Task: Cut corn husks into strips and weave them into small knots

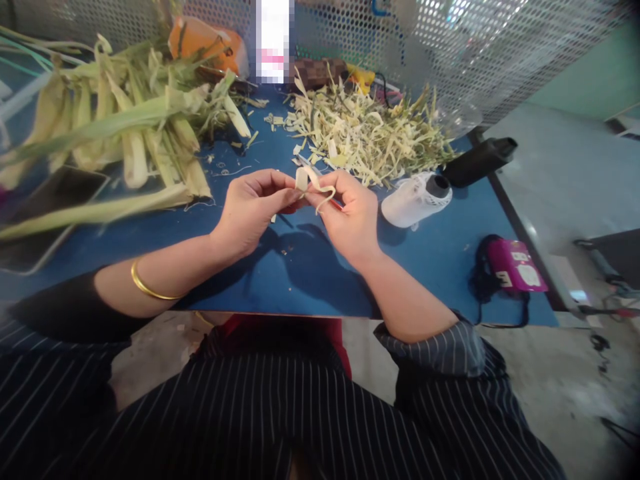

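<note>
Above the middle of the blue table, my left hand [253, 210] and my right hand [350, 210] meet, fingertips nearly touching. Both are closed in a pinch around a pale, curling plant strip [301, 179], whose thin end loops down in front of my right fingers. A slim tool with a red part [337, 205] shows at my right fingers; most of it is hidden, so I cannot tell its kind. Just beyond my fingertips lies a heap of shredded pale strips [360, 130]. Left of my left hand, whole pale-green leafy stalks [133, 143] are piled up.
A white bottle with a black cap [415, 200] lies right of my right hand, beside a black bottle [477, 163]. Further right is a magenta box with a black cord [523, 267]. An orange bag [207, 47] stands at the back against perforated metal mesh [340, 30].
</note>
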Motion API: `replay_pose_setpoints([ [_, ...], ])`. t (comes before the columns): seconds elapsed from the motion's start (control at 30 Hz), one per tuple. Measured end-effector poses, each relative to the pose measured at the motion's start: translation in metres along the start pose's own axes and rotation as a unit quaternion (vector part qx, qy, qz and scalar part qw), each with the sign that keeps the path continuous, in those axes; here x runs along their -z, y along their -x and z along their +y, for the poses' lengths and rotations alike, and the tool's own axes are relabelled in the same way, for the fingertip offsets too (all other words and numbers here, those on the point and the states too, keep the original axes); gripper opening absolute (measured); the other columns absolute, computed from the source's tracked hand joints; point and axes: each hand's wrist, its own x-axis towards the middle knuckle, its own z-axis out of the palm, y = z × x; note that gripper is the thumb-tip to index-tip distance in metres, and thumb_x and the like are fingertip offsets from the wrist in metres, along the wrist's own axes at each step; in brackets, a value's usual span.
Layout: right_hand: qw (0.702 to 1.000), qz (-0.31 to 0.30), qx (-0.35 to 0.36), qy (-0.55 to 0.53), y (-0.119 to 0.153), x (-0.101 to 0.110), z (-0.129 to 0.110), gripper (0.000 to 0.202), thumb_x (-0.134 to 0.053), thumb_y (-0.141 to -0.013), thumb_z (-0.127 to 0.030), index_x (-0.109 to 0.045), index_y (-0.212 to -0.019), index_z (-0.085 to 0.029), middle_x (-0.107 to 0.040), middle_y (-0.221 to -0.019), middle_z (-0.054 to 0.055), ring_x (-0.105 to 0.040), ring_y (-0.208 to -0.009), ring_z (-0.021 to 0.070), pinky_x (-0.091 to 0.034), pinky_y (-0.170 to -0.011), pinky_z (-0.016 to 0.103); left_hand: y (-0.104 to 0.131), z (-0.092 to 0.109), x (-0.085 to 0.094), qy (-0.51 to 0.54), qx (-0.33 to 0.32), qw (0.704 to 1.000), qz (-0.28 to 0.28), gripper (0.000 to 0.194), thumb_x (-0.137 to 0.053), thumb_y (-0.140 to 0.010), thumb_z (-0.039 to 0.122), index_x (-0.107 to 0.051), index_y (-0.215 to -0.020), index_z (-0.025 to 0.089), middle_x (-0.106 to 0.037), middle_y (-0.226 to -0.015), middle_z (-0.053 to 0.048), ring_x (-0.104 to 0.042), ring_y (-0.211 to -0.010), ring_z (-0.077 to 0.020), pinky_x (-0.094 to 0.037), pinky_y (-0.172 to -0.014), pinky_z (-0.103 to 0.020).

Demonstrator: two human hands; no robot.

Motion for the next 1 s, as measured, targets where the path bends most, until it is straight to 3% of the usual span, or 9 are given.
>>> replay_pose_setpoints([
  [0.2,0.999,0.005,-0.012,-0.042,0.0,-0.001,0.004,0.008,-0.062,-0.085,-0.027,-0.055,-0.088,-0.022,-0.059,-0.078,-0.004,-0.059,-0.07,0.0105,-0.051,-0.069,0.029,0.0,-0.003,0.0,-0.016,-0.026,1.0,0.0,0.009,-0.076,-0.069,0.021,-0.069,-0.07,0.015,-0.068,-0.068,-0.001,-0.065,-0.063,-0.0124,-0.054,-0.066,-0.027],
  [0.47,0.999,-0.005,-0.014,-0.031,-0.001,-0.002,0.011,0.009,-0.061,-0.085,-0.02,-0.054,-0.09,-0.024,-0.058,-0.076,-0.004,-0.059,-0.07,0.0128,-0.053,-0.067,0.031,0.0,-0.002,0.0,-0.042,-0.013,0.999,-0.01,0.016,-0.08,-0.067,0.024,-0.07,-0.072,0.014,-0.07,-0.068,-0.003,-0.066,-0.062,-0.0136,-0.054,-0.065,-0.027],
  [0.83,0.979,-0.009,0.15,0.135,-0.003,0.005,0.004,0.006,-0.057,-0.09,-0.022,-0.062,-0.089,-0.024,-0.065,-0.087,0.0,-0.062,-0.087,0.0171,-0.048,-0.085,0.038,-0.002,0.004,0.004,0.054,0.142,0.988,-0.012,0.013,-0.076,-0.069,0.024,-0.069,-0.073,0.014,-0.068,-0.071,-0.003,-0.066,-0.07,-0.0132,-0.052,-0.064,-0.023],
  [1.0,0.979,-0.008,0.147,0.141,-0.003,0.004,0.006,0.01,-0.055,-0.091,-0.022,-0.063,-0.084,-0.023,-0.066,-0.084,0.0,-0.061,-0.085,0.0159,-0.046,-0.085,0.037,-0.002,0.005,0.004,0.058,0.144,0.988,-0.01,0.01,-0.075,-0.068,0.02,-0.066,-0.071,0.015,-0.066,-0.069,-0.001,-0.066,-0.07,-0.0132,-0.053,-0.065,-0.024],
])
